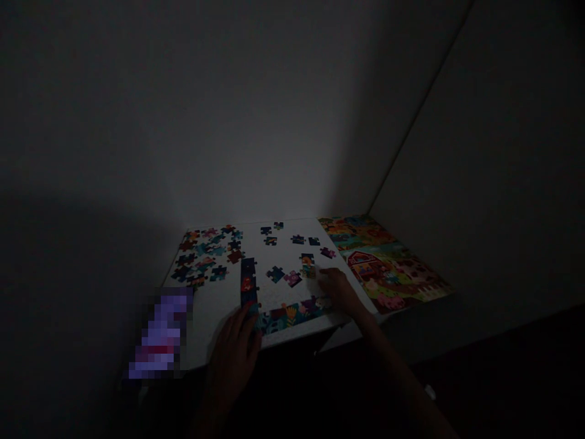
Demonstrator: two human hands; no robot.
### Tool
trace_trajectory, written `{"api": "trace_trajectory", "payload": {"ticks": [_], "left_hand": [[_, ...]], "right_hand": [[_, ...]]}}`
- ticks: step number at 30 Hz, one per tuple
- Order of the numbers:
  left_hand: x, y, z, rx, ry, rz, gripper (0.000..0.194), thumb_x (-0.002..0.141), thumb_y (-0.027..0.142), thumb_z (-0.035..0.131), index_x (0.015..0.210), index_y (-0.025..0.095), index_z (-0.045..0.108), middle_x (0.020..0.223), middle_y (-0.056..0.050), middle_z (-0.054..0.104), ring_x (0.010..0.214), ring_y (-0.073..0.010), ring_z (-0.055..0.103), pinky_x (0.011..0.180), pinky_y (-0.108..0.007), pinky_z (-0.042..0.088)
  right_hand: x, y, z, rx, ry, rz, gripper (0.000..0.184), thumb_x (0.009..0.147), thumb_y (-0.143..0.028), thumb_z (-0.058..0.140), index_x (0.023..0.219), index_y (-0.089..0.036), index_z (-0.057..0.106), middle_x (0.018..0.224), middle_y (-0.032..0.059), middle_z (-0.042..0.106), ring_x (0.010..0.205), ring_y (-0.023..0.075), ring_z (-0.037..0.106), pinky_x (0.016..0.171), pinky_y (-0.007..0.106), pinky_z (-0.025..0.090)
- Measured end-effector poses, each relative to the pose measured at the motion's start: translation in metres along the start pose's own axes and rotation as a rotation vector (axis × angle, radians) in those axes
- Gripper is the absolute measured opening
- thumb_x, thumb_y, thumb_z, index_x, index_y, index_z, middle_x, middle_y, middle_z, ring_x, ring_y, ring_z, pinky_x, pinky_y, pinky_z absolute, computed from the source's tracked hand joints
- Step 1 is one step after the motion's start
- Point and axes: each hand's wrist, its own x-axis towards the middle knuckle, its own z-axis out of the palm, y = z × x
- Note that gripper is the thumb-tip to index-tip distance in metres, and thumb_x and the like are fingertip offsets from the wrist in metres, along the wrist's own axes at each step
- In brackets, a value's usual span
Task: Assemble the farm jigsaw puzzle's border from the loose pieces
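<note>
- Jigsaw pieces (292, 278) lie scattered on the table (214, 323); joined edge strips (292, 317) form a corner.
- Left hand (233, 360): fingers (247, 329) spread open on strip.
- Right hand (336, 291): fingers (325, 277) near pieces, grasp undeterminable.
- Farm picture (384, 262) abuts table.

Matt cardboard jigsaw pieces (275, 275), smooth tabletop (214, 317)

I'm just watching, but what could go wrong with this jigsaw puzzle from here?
The left hand is right at the lower end of the joined upright strip of jigsaw pieces, so a nudge might split it. The right hand is close to the loose jigsaw pieces and could shift them. The light is dim, so dark pieces may be hard to tell apart.
</note>
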Motion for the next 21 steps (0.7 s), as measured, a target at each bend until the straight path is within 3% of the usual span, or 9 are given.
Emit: {"api": "trace_trajectory", "payload": {"ticks": [4,11,14,17,21], "left_hand": [[0.001,0.001,0.0,0.056,0.014,0.028,0.032,0.097,0.028,0.044,0.121,0.018,0.062,0.137,-0.013,0.056,0.122,-0.0305,0.056,0.099,-0.051,0.049],[0.003,0.004,0.001,0.115,0.027,0.054,0.028,0.095,0.024,0.045,0.118,0.017,0.06,0.135,-0.015,0.058,0.119,-0.0313,0.057,0.098,-0.05,0.048],[0.005,0.007,0.0,0.133,0.04,0.054,0.029,0.095,0.024,0.045,0.118,0.015,0.059,0.132,-0.017,0.059,0.117,-0.033,0.058,0.096,-0.051,0.049],[0.008,0.008,0.0,0.145,0.044,0.077,0.029,0.095,0.025,0.044,0.117,0.013,0.059,0.129,-0.018,0.06,0.113,-0.0338,0.06,0.094,-0.051,0.05],[0.008,0.007,0.001,0.143,0.06,0.071,0.029,0.095,0.026,0.044,0.117,0.014,0.059,0.13,-0.017,0.059,0.113,-0.0339,0.059,0.095,-0.051,0.049]], "right_hand": [[0.034,-0.002,0.009,-0.099,-0.111,0.047,0.039,0.083,-0.034,0.066,0.118,-0.017,0.063,0.115,0.0156,0.062,0.108,0.0277,0.06,0.094,0.038,0.046],[0.036,0.007,0.016,-0.08,-0.139,0.07,0.042,0.078,-0.039,0.073,0.113,-0.021,0.059,0.116,0.0132,0.056,0.102,0.0255,0.059,0.089,0.038,0.047],[0.041,0.005,0.013,0.037,-0.137,0.114,0.042,0.073,-0.037,0.076,0.108,-0.019,0.059,0.113,0.0108,0.056,0.099,0.0227,0.059,0.087,0.034,0.047],[0.043,0.004,0.007,0.251,-0.118,0.204,0.035,0.069,-0.039,0.074,0.094,-0.02,0.057,0.094,0.0042,0.061,0.084,0.0197,0.059,0.074,0.031,0.047],[0.023,0.015,-0.015,0.568,0.004,0.271,0.034,0.071,-0.047,0.068,0.088,-0.022,0.054,0.077,0.0002,0.063,0.073,0.0185,0.06,0.065,0.029,0.047]]}}
